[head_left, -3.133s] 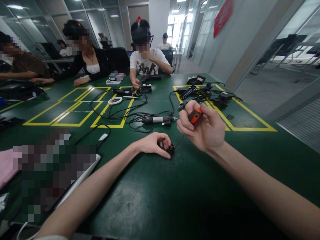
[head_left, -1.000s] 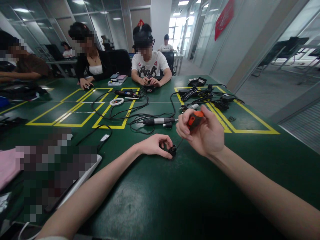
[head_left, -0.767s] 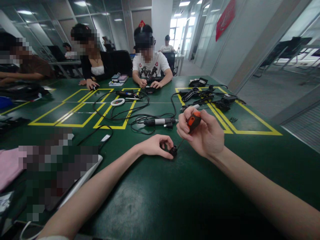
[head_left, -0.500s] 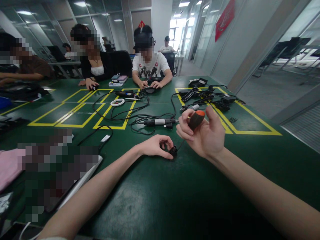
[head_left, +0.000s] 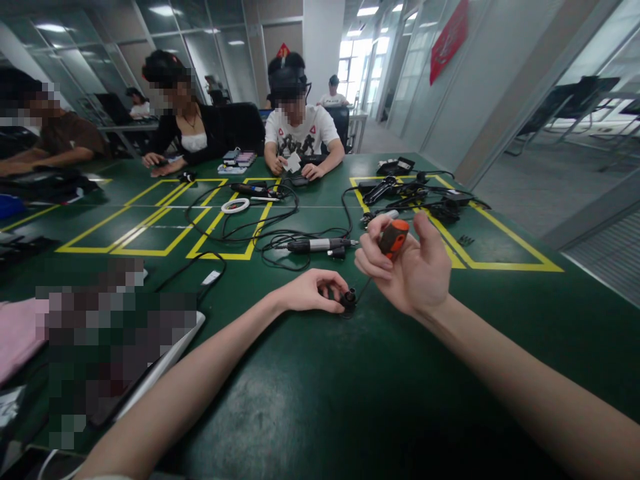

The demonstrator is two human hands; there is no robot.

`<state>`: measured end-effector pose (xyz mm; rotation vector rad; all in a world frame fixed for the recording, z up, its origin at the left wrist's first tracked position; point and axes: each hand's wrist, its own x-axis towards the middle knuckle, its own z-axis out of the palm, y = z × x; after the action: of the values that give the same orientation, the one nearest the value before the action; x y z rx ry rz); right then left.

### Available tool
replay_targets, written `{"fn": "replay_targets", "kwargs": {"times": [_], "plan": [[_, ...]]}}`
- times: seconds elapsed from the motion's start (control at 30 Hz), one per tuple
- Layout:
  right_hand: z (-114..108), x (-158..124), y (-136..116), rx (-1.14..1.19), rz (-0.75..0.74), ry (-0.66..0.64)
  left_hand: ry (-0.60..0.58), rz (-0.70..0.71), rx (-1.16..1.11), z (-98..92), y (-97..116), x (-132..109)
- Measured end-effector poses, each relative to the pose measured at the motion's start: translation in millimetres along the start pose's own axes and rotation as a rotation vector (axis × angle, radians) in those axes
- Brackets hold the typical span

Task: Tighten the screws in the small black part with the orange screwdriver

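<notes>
My left hand (head_left: 320, 291) rests low over the green table, thumb and fingers closed around a small black part (head_left: 349, 299) with a round opening on top. My right hand (head_left: 407, 263) is raised to the right of it. Its fingers curl around the orange and dark grey handle of a screwdriver (head_left: 393, 238), while the thumb stands away from it. The thin shaft slants down and left toward the black part. Whether the tip touches that part I cannot make out.
Beyond my hands lie a silver-black electric screwdriver (head_left: 317, 245) and looping black cables. A white ring (head_left: 235, 205) is further left. Black tools and cables (head_left: 400, 190) cluster at the back right. Tablet-like devices (head_left: 165, 363) lie front left. A co-worker (head_left: 303, 137) sits opposite.
The screwdriver handle has turned in my right hand, showing more orange. My left hand and the black part have hardly moved. The co-worker opposite now holds up something white.
</notes>
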<state>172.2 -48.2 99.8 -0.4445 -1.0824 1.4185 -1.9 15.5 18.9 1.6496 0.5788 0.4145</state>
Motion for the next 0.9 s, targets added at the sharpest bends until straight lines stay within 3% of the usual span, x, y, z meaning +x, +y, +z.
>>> {"fn": "replay_targets", "kwargs": {"times": [0.3, 0.5, 0.9], "plan": [[3.4, 0.5, -3.6, -0.102, -0.026, 0.033, -0.006, -0.013, -0.013, -0.5, -1.4, 0.3], [2.1, -2.2, -3.3, -0.032, -0.009, 0.037, -0.014, -0.01, 0.063, 0.0, -1.3, 0.1], [5.3, -1.4, -5.7, -0.111, -0.023, 0.065, 0.082, 0.025, 0.08, 7.4, -3.6, 1.6]]}}
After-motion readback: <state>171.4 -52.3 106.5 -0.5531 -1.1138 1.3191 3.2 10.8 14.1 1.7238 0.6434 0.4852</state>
